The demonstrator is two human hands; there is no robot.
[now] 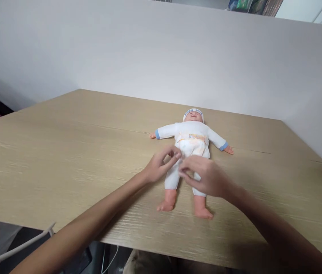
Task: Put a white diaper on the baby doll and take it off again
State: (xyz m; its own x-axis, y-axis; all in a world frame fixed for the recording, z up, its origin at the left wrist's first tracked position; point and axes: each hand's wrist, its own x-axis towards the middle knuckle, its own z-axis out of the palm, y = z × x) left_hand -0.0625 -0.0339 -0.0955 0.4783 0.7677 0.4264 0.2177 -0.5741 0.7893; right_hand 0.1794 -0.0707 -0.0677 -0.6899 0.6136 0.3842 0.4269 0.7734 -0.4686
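A baby doll [172,177] in white clothes lies on its back on the wooden table, arms spread and bare feet towards me. Around its hips and waist sits a white diaper [193,146] with an orange-patterned band. My left hand [162,163] is over the leg on the left, thumb and forefinger closed in a pinch by the diaper's lower edge. Above the other leg, my right hand [203,175] has its fingers bent and drawn together, slightly blurred. Whatever lies between the fingertips of either hand is too small to make out.
The light wooden table [78,152] reaches back to a pale wall [138,53]. A white cable or tube [21,247] runs past the table's front left edge. Dark items lie below that edge, and shelved things [243,5] show above the wall.
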